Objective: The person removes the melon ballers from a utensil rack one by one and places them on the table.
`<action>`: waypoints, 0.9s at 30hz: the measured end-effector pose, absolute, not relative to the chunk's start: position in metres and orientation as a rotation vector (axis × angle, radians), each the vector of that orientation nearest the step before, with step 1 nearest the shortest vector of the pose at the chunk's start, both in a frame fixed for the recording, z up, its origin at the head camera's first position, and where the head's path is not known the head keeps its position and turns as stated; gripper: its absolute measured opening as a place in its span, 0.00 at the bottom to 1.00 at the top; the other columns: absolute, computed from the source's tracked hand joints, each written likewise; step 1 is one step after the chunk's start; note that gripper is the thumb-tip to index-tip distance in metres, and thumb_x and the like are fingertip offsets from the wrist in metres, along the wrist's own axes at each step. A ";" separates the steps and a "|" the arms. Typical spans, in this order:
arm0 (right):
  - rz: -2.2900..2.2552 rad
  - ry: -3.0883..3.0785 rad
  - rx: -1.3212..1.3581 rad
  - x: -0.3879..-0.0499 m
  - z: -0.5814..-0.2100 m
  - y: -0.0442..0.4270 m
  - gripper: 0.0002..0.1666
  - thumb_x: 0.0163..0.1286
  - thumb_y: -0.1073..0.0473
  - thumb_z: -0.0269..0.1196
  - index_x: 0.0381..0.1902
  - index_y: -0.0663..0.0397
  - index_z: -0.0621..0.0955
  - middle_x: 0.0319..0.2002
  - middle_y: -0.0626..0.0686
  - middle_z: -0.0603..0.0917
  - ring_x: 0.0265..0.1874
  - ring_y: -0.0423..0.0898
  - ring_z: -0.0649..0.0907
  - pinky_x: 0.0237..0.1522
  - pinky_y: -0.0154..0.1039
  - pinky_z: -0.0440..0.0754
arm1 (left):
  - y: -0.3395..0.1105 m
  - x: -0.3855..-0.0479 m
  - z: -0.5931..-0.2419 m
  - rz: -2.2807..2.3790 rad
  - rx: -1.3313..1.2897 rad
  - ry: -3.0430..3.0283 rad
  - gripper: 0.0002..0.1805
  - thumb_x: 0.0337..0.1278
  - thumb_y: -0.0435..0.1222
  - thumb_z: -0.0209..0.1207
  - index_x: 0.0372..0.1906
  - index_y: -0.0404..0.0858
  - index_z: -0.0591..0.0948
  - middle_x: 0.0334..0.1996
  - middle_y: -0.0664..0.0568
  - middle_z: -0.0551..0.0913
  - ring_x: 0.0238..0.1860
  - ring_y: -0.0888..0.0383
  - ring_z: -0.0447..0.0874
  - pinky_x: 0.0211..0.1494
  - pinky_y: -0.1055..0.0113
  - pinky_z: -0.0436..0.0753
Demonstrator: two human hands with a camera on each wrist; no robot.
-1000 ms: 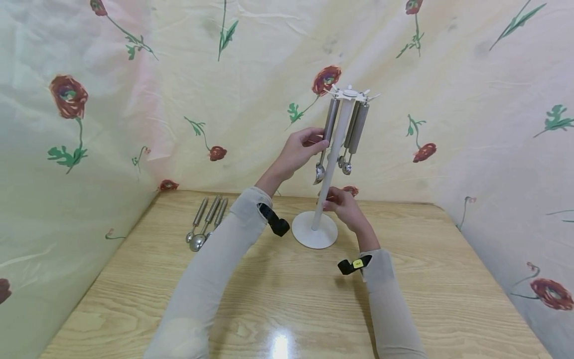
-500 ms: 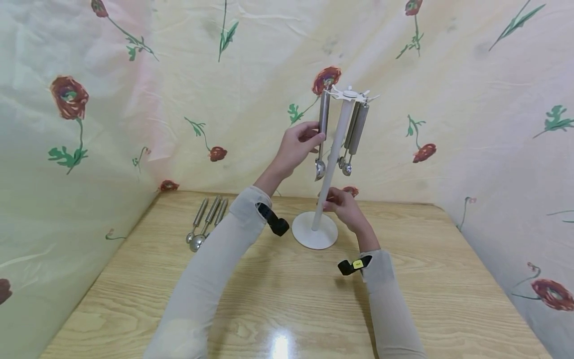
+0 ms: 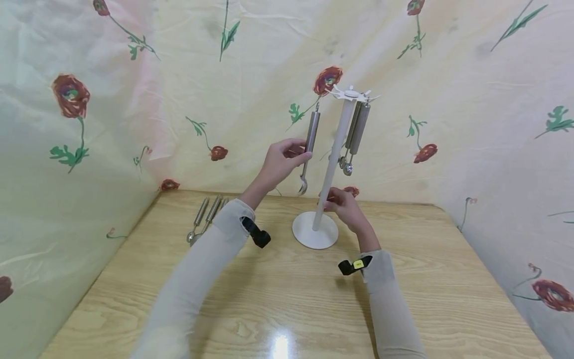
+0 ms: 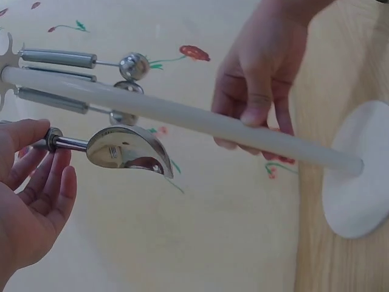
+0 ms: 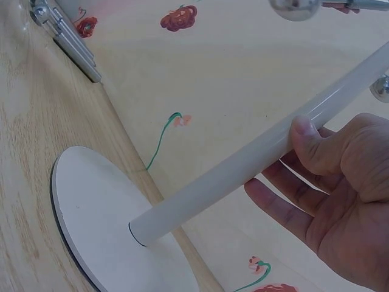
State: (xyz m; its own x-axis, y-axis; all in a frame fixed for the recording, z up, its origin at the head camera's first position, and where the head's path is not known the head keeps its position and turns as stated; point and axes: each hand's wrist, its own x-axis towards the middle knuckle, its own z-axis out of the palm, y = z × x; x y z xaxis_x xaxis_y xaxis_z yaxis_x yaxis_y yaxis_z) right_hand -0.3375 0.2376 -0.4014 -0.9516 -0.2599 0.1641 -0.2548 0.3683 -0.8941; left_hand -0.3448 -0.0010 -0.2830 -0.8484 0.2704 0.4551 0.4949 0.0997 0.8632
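Note:
My left hand [image 3: 281,162] pinches the dark grey handle of a metal scoop [image 3: 312,130], which hangs head-down to the left of the white stand [image 3: 333,164], apart from its hooks. In the left wrist view the scoop's shiny pointed bowl [image 4: 124,149] shows beyond the fingertips. My right hand [image 3: 346,209] grips the stand's pole [image 5: 243,161] low down, above the round white base [image 3: 315,237], with thumb and fingers on either side. Other metal utensils [image 3: 359,129] hang from the right side of the hooked top [image 3: 351,93].
Several metal utensils [image 3: 200,212] lie side by side at the back left of the wooden table [image 3: 287,294], partly hidden behind my left sleeve. A flowered cloth [image 3: 251,75] surrounds the table's back and sides.
The scoop has come off the stand's left side and moved left and down in my left hand. My right hand has stayed on the pole.

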 end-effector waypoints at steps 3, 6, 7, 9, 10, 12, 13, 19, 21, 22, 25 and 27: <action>-1.703 2.590 -0.486 -0.337 -0.401 0.237 0.18 0.74 0.73 0.57 0.60 0.72 0.76 0.53 0.71 0.80 0.52 0.61 0.83 0.57 0.52 0.85 | -0.012 -0.343 -0.290 -1.803 -0.762 -2.205 0.18 0.63 0.36 0.68 0.56 0.35 0.84 0.43 0.41 0.88 0.41 0.54 0.86 0.49 0.67 0.85; -1.702 2.590 -0.487 -0.337 -0.401 0.237 0.18 0.75 0.72 0.57 0.60 0.72 0.76 0.53 0.70 0.80 0.52 0.59 0.83 0.57 0.51 0.85 | -0.025 -0.342 -0.300 -1.786 -0.750 -2.213 0.18 0.62 0.35 0.69 0.55 0.34 0.84 0.43 0.40 0.88 0.40 0.55 0.86 0.47 0.68 0.85; -1.698 2.592 -0.489 -0.337 -0.402 0.237 0.18 0.75 0.72 0.57 0.60 0.72 0.76 0.53 0.70 0.80 0.52 0.59 0.83 0.57 0.51 0.85 | -0.029 -0.342 -0.303 -1.781 -0.742 -2.217 0.18 0.62 0.35 0.69 0.55 0.34 0.84 0.43 0.40 0.88 0.40 0.56 0.86 0.47 0.68 0.85; -1.704 2.589 -0.487 -0.337 -0.402 0.237 0.18 0.75 0.72 0.57 0.60 0.72 0.76 0.53 0.70 0.80 0.52 0.58 0.83 0.57 0.50 0.85 | -0.037 -0.341 -0.310 -1.776 -0.722 -2.226 0.18 0.62 0.35 0.69 0.55 0.34 0.84 0.43 0.40 0.88 0.39 0.57 0.86 0.45 0.69 0.84; -1.703 2.590 -0.488 -0.338 -0.403 0.237 0.18 0.75 0.72 0.57 0.60 0.72 0.76 0.53 0.69 0.80 0.52 0.58 0.83 0.57 0.49 0.86 | -0.041 -0.341 -0.313 -1.769 -0.709 -2.234 0.18 0.62 0.35 0.69 0.55 0.34 0.84 0.43 0.40 0.88 0.39 0.57 0.85 0.45 0.70 0.84; -1.702 2.593 -0.489 -0.338 -0.403 0.237 0.18 0.75 0.73 0.57 0.60 0.72 0.76 0.53 0.69 0.80 0.52 0.58 0.83 0.56 0.48 0.86 | -0.048 -0.340 -0.319 -1.752 -0.681 -2.250 0.18 0.62 0.35 0.69 0.55 0.34 0.85 0.43 0.40 0.88 0.39 0.57 0.85 0.44 0.70 0.83; -1.707 2.591 -0.487 -0.339 -0.404 0.237 0.18 0.74 0.73 0.57 0.60 0.71 0.76 0.53 0.69 0.80 0.52 0.58 0.83 0.56 0.48 0.86 | -0.051 -0.340 -0.321 -1.743 -0.667 -2.256 0.18 0.62 0.35 0.69 0.55 0.34 0.85 0.43 0.39 0.88 0.39 0.57 0.85 0.44 0.71 0.83; -1.698 2.605 -0.498 -0.339 -0.404 0.237 0.17 0.74 0.73 0.58 0.59 0.70 0.77 0.52 0.69 0.80 0.51 0.58 0.83 0.56 0.50 0.86 | -0.069 -0.340 -0.331 -1.658 -0.590 -2.299 0.18 0.60 0.34 0.70 0.53 0.33 0.85 0.41 0.38 0.88 0.41 0.51 0.86 0.45 0.70 0.83; -1.696 2.604 -0.498 -0.339 -0.404 0.237 0.17 0.74 0.73 0.58 0.59 0.70 0.77 0.52 0.68 0.80 0.51 0.58 0.83 0.56 0.51 0.86 | -0.074 -0.341 -0.333 -1.623 -0.570 -2.317 0.18 0.60 0.35 0.71 0.53 0.33 0.85 0.41 0.38 0.88 0.42 0.49 0.87 0.46 0.69 0.83; -1.692 2.605 -0.500 -0.339 -0.404 0.237 0.17 0.74 0.72 0.57 0.60 0.70 0.77 0.52 0.68 0.80 0.51 0.58 0.83 0.56 0.51 0.86 | -0.076 -0.341 -0.334 -1.608 -0.561 -2.328 0.18 0.60 0.35 0.71 0.53 0.33 0.85 0.41 0.39 0.88 0.42 0.49 0.87 0.46 0.69 0.83; -1.704 2.596 -0.487 -0.339 -0.404 0.237 0.17 0.74 0.73 0.57 0.60 0.70 0.77 0.52 0.68 0.80 0.51 0.57 0.83 0.57 0.51 0.86 | -0.084 -0.340 -0.336 -1.580 -0.528 -2.359 0.18 0.60 0.36 0.71 0.53 0.33 0.85 0.41 0.39 0.88 0.43 0.49 0.87 0.46 0.68 0.83; -1.696 2.602 -0.496 -0.339 -0.403 0.237 0.17 0.75 0.72 0.57 0.60 0.70 0.76 0.53 0.69 0.80 0.51 0.57 0.83 0.56 0.50 0.86 | -0.089 -0.340 -0.338 -1.572 -0.504 -2.381 0.18 0.60 0.37 0.71 0.53 0.34 0.85 0.41 0.39 0.88 0.42 0.50 0.86 0.45 0.68 0.83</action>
State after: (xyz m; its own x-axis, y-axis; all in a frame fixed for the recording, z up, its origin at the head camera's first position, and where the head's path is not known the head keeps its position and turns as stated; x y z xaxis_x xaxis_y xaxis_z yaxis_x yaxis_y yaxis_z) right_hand -0.3390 0.2372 -0.4032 -0.9502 -0.2590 0.1734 -0.2632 0.3684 -0.8916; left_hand -0.3397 -0.0889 -0.3378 -0.9106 0.1504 0.3849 0.4131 0.3600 0.8365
